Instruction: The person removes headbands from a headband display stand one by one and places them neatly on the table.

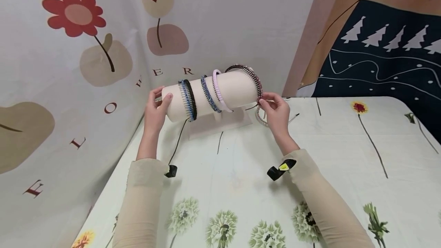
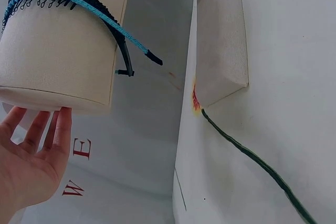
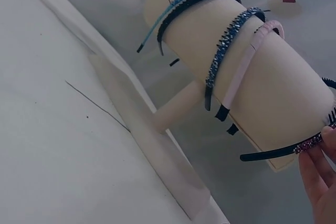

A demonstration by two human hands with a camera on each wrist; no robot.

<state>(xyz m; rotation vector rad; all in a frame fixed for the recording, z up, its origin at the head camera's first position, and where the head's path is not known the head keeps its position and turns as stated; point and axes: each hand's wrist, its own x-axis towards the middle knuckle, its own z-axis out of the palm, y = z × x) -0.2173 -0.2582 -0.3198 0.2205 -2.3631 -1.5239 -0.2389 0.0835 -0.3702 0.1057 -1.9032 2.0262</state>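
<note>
Right hand (image 1: pixel 276 112) pinches the beaded headband (image 1: pixel 255 77) at the roll's (image 1: pixel 239 89) right end; likely light, springy, best held near its tips. Left hand (image 1: pixel 155 111), fingers straight, touches the left end.

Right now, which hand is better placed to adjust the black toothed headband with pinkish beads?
Probably the right hand: it pinches that black toothed headband at one end of the cream cylindrical display roll. The left hand touches the opposite end, farther from that headband.
</note>
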